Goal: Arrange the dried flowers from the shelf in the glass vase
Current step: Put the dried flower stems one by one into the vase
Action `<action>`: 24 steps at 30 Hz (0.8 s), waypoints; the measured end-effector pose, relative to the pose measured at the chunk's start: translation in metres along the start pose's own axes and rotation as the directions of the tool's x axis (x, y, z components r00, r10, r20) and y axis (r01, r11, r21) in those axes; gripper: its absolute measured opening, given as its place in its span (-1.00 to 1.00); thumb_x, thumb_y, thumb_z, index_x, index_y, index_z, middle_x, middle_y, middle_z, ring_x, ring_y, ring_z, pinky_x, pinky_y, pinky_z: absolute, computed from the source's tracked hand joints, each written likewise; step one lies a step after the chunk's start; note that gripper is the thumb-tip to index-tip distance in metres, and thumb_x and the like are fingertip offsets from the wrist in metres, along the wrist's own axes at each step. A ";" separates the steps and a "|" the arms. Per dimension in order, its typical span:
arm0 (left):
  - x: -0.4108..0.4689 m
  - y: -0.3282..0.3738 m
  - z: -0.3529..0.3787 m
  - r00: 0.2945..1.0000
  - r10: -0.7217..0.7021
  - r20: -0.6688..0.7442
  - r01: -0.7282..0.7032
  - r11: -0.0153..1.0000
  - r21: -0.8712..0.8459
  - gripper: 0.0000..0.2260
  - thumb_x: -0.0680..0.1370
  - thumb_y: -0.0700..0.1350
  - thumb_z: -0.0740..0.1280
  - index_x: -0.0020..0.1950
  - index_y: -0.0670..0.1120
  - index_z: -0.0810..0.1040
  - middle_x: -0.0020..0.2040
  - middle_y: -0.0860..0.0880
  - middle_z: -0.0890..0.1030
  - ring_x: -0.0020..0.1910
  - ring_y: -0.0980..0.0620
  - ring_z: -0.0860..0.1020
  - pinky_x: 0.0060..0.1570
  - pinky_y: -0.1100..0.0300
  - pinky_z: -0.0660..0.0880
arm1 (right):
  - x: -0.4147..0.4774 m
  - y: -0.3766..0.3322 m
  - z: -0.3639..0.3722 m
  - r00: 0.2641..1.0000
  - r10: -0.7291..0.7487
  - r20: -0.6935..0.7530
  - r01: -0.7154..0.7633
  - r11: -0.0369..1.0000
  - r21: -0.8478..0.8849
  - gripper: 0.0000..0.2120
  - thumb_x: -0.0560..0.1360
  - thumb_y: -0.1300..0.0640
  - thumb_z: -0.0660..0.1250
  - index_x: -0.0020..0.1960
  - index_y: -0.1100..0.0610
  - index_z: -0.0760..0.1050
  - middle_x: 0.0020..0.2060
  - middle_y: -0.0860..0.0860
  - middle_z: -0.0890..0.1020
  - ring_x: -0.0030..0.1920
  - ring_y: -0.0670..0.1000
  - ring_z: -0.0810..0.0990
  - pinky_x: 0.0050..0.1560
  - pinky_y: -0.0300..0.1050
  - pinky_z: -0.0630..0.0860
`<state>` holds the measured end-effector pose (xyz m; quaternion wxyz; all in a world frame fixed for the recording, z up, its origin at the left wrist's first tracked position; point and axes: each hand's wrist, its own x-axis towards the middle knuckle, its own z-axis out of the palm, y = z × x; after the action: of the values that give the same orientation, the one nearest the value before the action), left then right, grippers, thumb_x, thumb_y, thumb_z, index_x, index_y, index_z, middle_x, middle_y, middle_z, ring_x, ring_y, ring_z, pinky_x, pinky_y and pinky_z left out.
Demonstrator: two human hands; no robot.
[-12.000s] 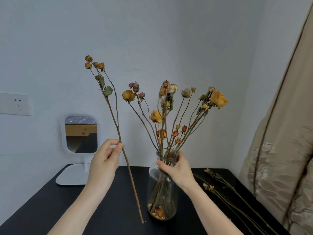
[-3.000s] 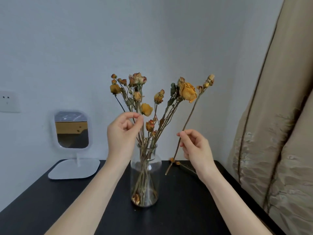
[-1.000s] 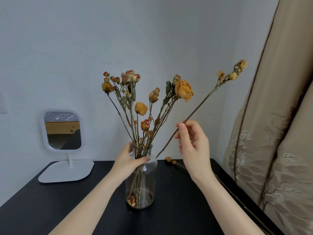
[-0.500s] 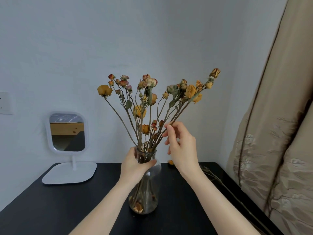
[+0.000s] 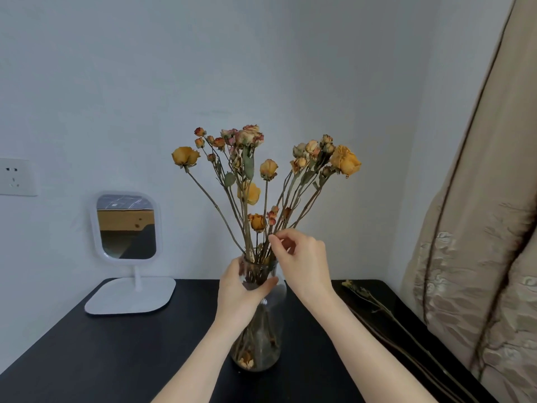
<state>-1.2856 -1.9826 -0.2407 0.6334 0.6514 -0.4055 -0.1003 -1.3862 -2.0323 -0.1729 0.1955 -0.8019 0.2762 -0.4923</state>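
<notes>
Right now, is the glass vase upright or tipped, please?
Upright: the glass vase stands flat on the black table, the left hand gripping its neck.

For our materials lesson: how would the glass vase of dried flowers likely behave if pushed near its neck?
It may tip: the glass vase is narrow, while the dried flowers spread tall and wide above. The left hand gripping its neck suggests steadying. Clear glass, probably fragile.

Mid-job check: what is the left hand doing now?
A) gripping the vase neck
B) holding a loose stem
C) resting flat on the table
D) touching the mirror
A: the left hand wraps the glass vase at its neck; the right hand pinches the dried flowers above it.
</notes>
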 end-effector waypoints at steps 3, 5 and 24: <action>0.000 -0.004 0.000 1.000 0.010 -0.008 -0.010 1.000 -0.017 -0.52 0.31 0.00 0.53 0.17 0.04 0.47 0.05 0.12 0.59 0.08 0.13 0.55 0.09 0.17 0.51 | 0.000 0.001 0.000 0.996 0.009 0.091 0.000 0.995 -0.099 -0.81 0.51 0.01 0.30 -0.01 0.09 0.61 -0.19 -0.03 0.64 -0.26 -0.15 0.53 -0.19 -0.26 0.54; 0.001 -0.006 0.001 1.000 0.007 -0.014 -0.007 1.000 -0.008 -0.53 0.31 0.00 0.53 0.16 0.05 0.47 0.04 0.13 0.59 0.07 0.14 0.56 0.04 0.23 0.50 | 0.002 0.000 -0.002 0.991 0.027 0.129 -0.008 0.990 -0.140 -0.78 0.50 -0.04 0.30 0.00 0.08 0.58 -0.21 -0.03 0.62 -0.25 -0.12 0.55 -0.21 -0.24 0.55; -0.001 -0.006 0.002 1.000 -0.005 -0.018 0.004 1.000 -0.027 -0.49 0.31 0.03 0.52 0.19 0.06 0.43 0.10 0.10 0.56 0.13 0.12 0.51 0.11 0.18 0.47 | 0.003 -0.005 0.000 0.991 0.088 0.106 -0.090 0.996 0.018 -0.81 0.45 -0.04 0.38 -0.03 0.03 0.47 -0.28 -0.09 0.56 -0.33 -0.17 0.53 -0.34 -0.41 0.44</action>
<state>-1.2850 -1.9844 -0.2465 0.6456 0.6446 -0.3968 -0.1013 -1.3832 -2.0302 -0.1676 0.2405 -0.8114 0.2954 -0.4434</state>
